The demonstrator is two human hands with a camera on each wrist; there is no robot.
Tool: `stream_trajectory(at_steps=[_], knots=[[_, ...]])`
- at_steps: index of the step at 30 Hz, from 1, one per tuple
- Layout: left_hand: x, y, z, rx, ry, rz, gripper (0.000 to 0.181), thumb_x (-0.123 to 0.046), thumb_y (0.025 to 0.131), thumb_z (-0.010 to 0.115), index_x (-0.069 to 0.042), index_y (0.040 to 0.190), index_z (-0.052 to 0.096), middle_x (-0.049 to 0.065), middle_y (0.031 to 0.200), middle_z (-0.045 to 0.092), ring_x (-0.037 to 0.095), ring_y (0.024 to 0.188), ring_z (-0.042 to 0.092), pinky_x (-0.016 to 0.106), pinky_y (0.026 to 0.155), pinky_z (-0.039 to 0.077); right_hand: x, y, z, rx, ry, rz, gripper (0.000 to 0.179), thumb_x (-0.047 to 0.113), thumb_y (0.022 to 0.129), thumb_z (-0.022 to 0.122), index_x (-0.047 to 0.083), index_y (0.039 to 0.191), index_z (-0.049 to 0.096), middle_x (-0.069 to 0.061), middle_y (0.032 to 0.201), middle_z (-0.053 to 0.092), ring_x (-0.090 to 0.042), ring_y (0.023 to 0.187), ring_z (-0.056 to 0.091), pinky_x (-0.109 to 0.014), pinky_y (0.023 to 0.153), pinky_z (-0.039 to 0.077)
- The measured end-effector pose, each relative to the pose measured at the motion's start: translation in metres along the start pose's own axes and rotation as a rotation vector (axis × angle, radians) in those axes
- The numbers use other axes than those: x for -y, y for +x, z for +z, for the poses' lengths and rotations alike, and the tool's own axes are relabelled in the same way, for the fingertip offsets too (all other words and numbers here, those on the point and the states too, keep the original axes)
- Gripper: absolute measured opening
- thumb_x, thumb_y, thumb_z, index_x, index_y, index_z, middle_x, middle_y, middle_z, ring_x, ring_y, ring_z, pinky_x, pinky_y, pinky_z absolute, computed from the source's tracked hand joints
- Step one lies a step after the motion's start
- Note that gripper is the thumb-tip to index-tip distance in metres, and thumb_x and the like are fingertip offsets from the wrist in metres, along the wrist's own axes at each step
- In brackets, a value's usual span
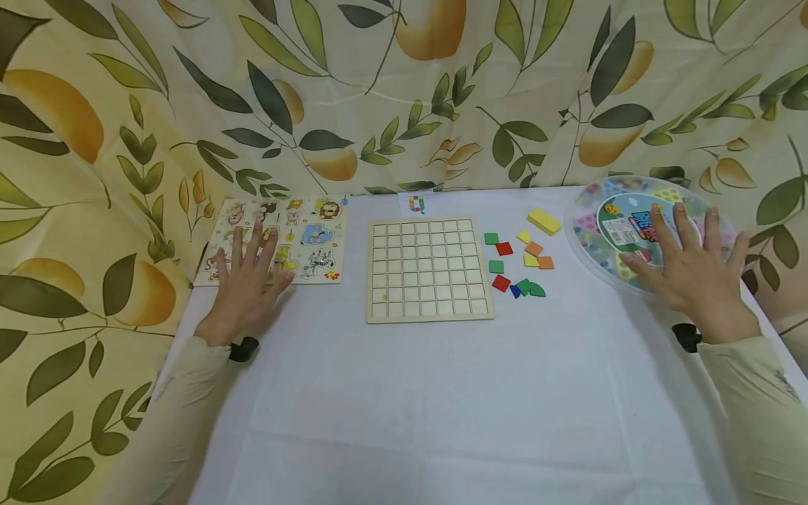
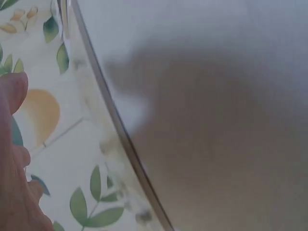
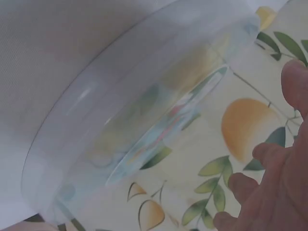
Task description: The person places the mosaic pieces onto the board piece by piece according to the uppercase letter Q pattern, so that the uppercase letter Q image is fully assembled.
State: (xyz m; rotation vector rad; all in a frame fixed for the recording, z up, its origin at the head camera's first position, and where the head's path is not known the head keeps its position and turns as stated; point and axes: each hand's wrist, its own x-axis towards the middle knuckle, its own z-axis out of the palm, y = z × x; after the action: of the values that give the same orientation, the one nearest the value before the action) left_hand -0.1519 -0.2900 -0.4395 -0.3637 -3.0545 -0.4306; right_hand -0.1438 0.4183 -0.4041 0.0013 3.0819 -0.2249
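Note:
Over a wooden animal puzzle board (image 1: pixel 328 242) at the left, my left hand (image 1: pixel 243 291) has its fingers spread and holds nothing. The left wrist view shows that board's thin edge (image 2: pixel 126 139), with the hand (image 2: pixel 17 178) at the left border. At the right, my right hand (image 1: pixel 703 280), fingers also spread, is over a round clear plastic case (image 1: pixel 587 242) with a printed label. A gap shows between the hand (image 3: pixel 281 178) and the case (image 3: pixel 144 115) in the right wrist view. Between the hands lies a wooden grid board (image 1: pixel 431 270).
Several flat pieces, including a green square (image 1: pixel 496 266), a red square (image 1: pixel 501 283) and an orange square (image 1: pixel 546 262), lie right of the grid. A yellow block (image 1: pixel 544 221) is behind them. A small pattern card (image 1: pixel 416 204) lies beyond the grid. Leaf-print cloth (image 1: pixel 404 91) hangs behind.

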Motion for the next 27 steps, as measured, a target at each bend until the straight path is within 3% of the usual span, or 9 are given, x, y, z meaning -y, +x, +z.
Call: stream_trajectory(at_steps=[10, 17, 19, 22, 24, 27], knots=[[-0.029, 0.008, 0.022, 0.062, -0.055, 0.059, 0.083, -0.051, 0.111, 0.047, -0.021, 0.173, 0.001, 0.006, 0.179, -0.011, 0.035, 0.163, -0.022, 0.072, 0.124, -0.008, 0.032, 0.013, 0.016, 0.0, 0.06, -0.09, 0.087, 0.066, 0.107, 0.039, 0.019, 0.172, 0.005, -0.018, 0.177, -0.011, -0.047, 0.158, -0.027, -0.082, 0.114, -0.015], [-0.06, 0.018, 0.035, 0.105, -0.122, 0.163, 0.082, -0.048, 0.11, 0.051, -0.016, 0.172, 0.009, 0.009, 0.18, -0.004, 0.04, 0.164, -0.013, 0.072, 0.125, -0.001, 0.071, 0.022, 0.025, -0.044, 0.133, -0.18, 0.079, 0.052, 0.103, 0.063, 0.008, 0.163, 0.039, -0.029, 0.172, 0.018, -0.053, 0.16, 0.003, -0.081, 0.118, 0.002], [-0.07, 0.02, 0.038, 0.108, -0.163, 0.18, 0.08, -0.046, 0.11, 0.053, -0.013, 0.172, 0.014, 0.013, 0.179, 0.003, 0.041, 0.165, -0.007, 0.07, 0.126, 0.003, 0.084, 0.023, 0.026, -0.041, 0.149, -0.197, 0.071, 0.045, 0.1, 0.071, 0.004, 0.154, 0.051, -0.032, 0.166, 0.027, -0.056, 0.154, 0.014, -0.081, 0.115, 0.012], [-0.084, 0.022, 0.041, 0.101, -0.226, 0.195, 0.078, -0.042, 0.108, 0.058, -0.007, 0.169, 0.024, 0.02, 0.173, 0.024, 0.042, 0.159, 0.016, 0.064, 0.125, 0.018, 0.101, 0.025, 0.028, -0.036, 0.17, -0.213, 0.057, 0.038, 0.097, 0.077, 0.001, 0.138, 0.065, -0.035, 0.151, 0.041, -0.057, 0.141, 0.028, -0.076, 0.107, 0.026], [-0.094, 0.022, 0.043, 0.106, -0.262, 0.187, 0.077, -0.039, 0.108, 0.061, -0.003, 0.167, 0.029, 0.023, 0.157, 0.04, 0.038, 0.144, 0.033, 0.057, 0.118, 0.03, 0.109, 0.026, 0.03, -0.028, 0.187, -0.204, 0.049, 0.036, 0.096, 0.079, 0.001, 0.13, 0.071, -0.035, 0.14, 0.049, -0.055, 0.132, 0.033, -0.071, 0.102, 0.031], [-0.103, 0.022, 0.047, 0.13, -0.301, 0.155, 0.077, -0.039, 0.107, 0.062, -0.001, 0.166, 0.031, 0.017, 0.128, 0.049, 0.03, 0.117, 0.041, 0.045, 0.099, 0.038, 0.119, 0.027, 0.034, -0.011, 0.217, -0.188, 0.042, 0.035, 0.095, 0.08, 0.0, 0.119, 0.076, -0.032, 0.125, 0.057, -0.05, 0.123, 0.038, -0.063, 0.097, 0.035]])
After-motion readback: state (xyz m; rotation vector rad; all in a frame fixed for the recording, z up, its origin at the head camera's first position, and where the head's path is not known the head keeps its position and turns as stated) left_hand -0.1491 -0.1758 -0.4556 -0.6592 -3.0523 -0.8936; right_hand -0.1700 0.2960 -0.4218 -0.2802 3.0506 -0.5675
